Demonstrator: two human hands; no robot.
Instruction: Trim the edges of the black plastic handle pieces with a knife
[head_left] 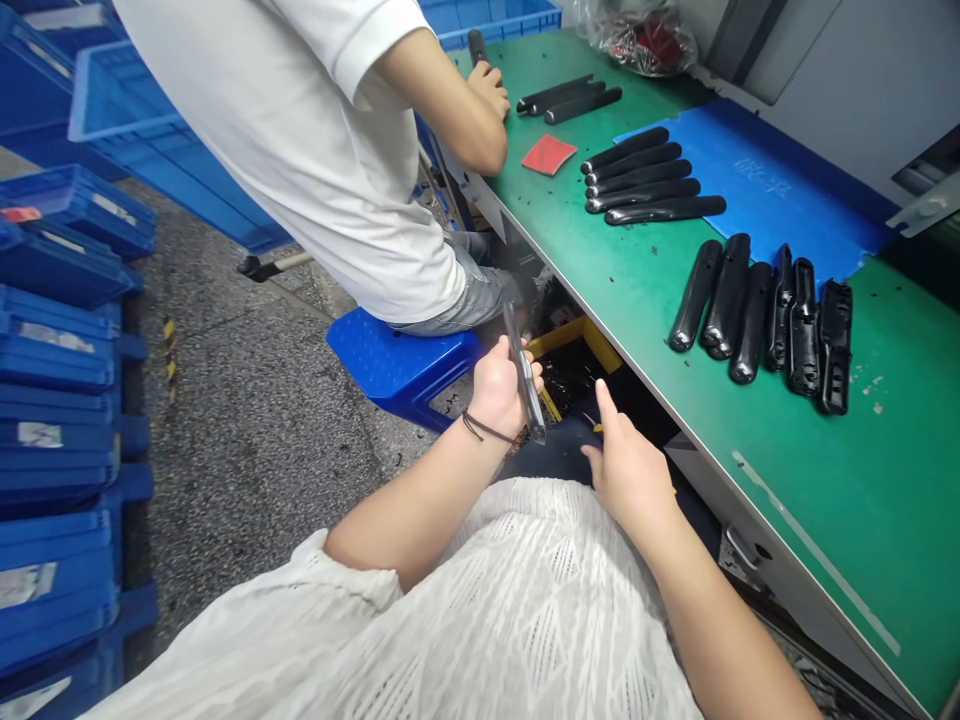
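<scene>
My left hand is closed round a long, narrow black plastic shell, held tilted above my lap. Opposite it, apart from the shell, is my right hand with the index finger stretched out and the thumb held away. Its other fingers are curled in, hidden from view. A thin tool with yellow parts pokes out between thumb and index finger, and another bit of yellow shows by the heel of the hand. Most of this tool is covered by the hand, so its exact kind cannot be told.
Black shells lie in groups on the green tabletop, beside a blue sheet and a red square. A yellow crate stands under the table edge. A co-worker sits on a blue stool. Blue bins are stacked left.
</scene>
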